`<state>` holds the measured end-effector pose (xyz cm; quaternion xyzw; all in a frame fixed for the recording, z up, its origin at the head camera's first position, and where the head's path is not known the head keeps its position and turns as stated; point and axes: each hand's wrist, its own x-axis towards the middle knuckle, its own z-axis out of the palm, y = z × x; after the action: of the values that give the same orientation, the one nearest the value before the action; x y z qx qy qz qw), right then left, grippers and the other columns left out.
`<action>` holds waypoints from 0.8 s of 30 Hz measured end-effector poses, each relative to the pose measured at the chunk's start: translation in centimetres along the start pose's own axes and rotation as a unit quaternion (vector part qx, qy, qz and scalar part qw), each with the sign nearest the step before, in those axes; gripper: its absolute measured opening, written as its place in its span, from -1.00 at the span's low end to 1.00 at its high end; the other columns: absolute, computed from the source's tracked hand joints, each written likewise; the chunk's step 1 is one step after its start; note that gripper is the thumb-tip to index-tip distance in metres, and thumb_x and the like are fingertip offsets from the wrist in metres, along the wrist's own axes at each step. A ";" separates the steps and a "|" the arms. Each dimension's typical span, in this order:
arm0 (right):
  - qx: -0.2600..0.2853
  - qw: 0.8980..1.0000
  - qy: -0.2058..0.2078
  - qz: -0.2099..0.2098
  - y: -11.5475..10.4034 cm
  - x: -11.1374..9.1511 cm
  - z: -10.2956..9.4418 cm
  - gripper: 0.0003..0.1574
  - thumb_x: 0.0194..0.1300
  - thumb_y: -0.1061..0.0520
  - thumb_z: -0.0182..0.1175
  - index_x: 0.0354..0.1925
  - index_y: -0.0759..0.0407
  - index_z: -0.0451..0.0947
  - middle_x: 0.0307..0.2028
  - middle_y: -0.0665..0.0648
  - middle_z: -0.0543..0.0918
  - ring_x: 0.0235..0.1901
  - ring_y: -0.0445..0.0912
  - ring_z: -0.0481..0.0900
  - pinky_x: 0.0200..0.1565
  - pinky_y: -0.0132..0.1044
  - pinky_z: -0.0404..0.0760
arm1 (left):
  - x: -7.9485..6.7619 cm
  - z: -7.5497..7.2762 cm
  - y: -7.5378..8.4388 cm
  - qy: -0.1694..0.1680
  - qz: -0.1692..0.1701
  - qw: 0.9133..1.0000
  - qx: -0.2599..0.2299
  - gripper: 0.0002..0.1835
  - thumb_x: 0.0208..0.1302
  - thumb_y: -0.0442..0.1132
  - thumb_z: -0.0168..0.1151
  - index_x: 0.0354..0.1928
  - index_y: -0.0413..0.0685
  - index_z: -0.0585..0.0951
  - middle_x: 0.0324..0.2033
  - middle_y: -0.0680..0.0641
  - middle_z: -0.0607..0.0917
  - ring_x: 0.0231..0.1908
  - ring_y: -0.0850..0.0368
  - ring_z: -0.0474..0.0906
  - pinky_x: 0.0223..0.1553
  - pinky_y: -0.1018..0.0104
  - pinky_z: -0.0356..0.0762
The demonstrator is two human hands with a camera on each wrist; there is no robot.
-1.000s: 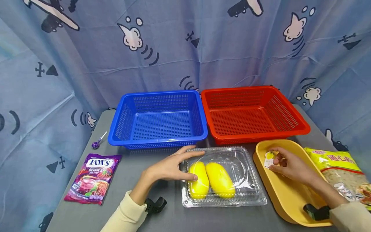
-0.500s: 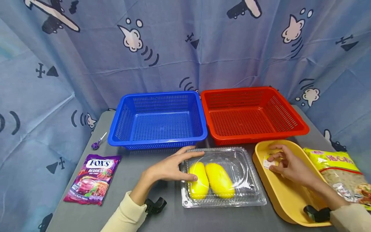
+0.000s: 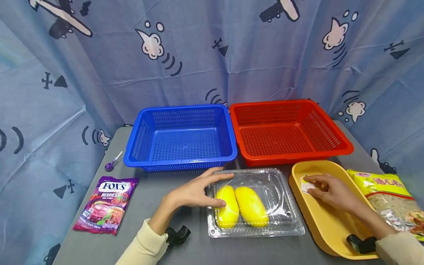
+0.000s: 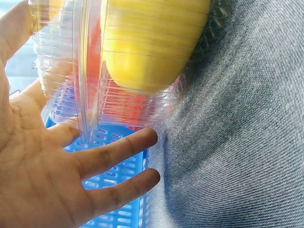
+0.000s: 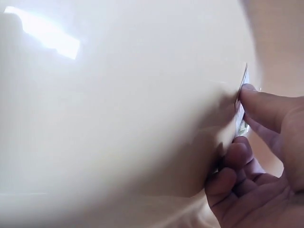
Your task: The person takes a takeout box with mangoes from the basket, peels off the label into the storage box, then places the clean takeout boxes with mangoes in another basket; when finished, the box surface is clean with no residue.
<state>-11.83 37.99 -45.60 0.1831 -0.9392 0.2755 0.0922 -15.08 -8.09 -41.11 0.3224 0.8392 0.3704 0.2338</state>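
A clear plastic clamshell box (image 3: 275, 195) with two yellow mangoes (image 3: 250, 205) inside lies at the table's middle. My left hand (image 3: 195, 189) rests on its left end, thumb on the lid and fingers spread along the back edge. In the left wrist view, two fingers of my left hand (image 4: 61, 161) stand straight, clear of the box. Inside the yellow bin (image 3: 331, 228), a small white-and-yellow sticker (image 3: 305, 187) lies at the inner left wall. My right hand (image 3: 334, 193) pinches at it with thumb and forefinger. From the right wrist, the sticker (image 5: 241, 102) shows edge-on under the thumb.
A blue basket (image 3: 180, 162) and a red basket (image 3: 298, 156) stand side by side behind. To the left lie a purple candy bag (image 3: 106, 206) and a lollipop (image 3: 110, 165). A pasta bag (image 3: 391, 198) lies right of the bin. A patterned curtain (image 3: 198, 51) hangs behind.
The right hand's forefinger and thumb draw off the sticker slightly, then come down on it again lower on the wall. My left hand stays on the box.
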 end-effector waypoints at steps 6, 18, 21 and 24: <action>-0.030 0.999 -0.013 0.036 0.3 -0.1 -0.5 -0.49 -0.04 0.27 0.57 -0.05 0.36 0.72 -0.45 -0.05 0.52 -0.46 -0.39 0.32 -0.47 -0.49 0.30 | 0.1 0.0 -0.1 0.000 -0.004 1.000 0.005 -0.18 0.21 0.23 0.38 0.48 0.72 0.23 0.63 0.08 0.03 0.56 -0.08 0.12 0.39 -0.33 0.26; -0.051 0.996 -0.047 0.052 0.4 -0.3 -1.3 -0.42 -0.01 0.18 0.57 0.00 0.39 0.71 -0.45 -0.06 0.49 -0.49 -0.42 0.27 -0.50 -0.45 0.29 | 0.0 -0.3 -0.3 -0.023 0.040 0.999 -0.006 -0.24 0.38 0.16 0.23 0.56 0.53 0.17 0.65 -0.07 -0.15 0.59 -0.16 0.00 0.40 -0.35 0.23; -0.059 0.995 -0.047 0.061 0.3 -0.5 -1.4 -0.42 -0.02 0.16 0.58 -0.01 0.37 0.72 -0.43 -0.06 0.53 -0.45 -0.39 0.28 -0.47 -0.44 0.31 | 0.1 -0.4 -0.7 -0.020 0.051 0.998 -0.016 -0.23 0.36 0.15 0.25 0.56 0.50 0.19 0.64 -0.09 -0.13 0.60 -0.13 -0.04 0.41 -0.34 0.23; -0.057 0.994 -0.057 0.072 0.2 -0.4 -1.7 -0.43 0.01 0.14 0.58 -0.01 0.37 0.72 -0.40 -0.03 0.59 -0.44 -0.38 0.30 -0.45 -0.44 0.33 | -0.1 -0.9 -1.0 -0.018 0.054 0.998 -0.030 -0.24 0.36 0.12 0.26 0.55 0.46 0.22 0.63 -0.11 -0.07 0.56 -0.10 0.06 0.38 -0.24 0.33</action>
<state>-11.40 39.17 -44.42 0.1248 -0.9679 0.2165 0.0282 -15.93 -9.13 -41.35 0.3669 0.8046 0.4019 0.2376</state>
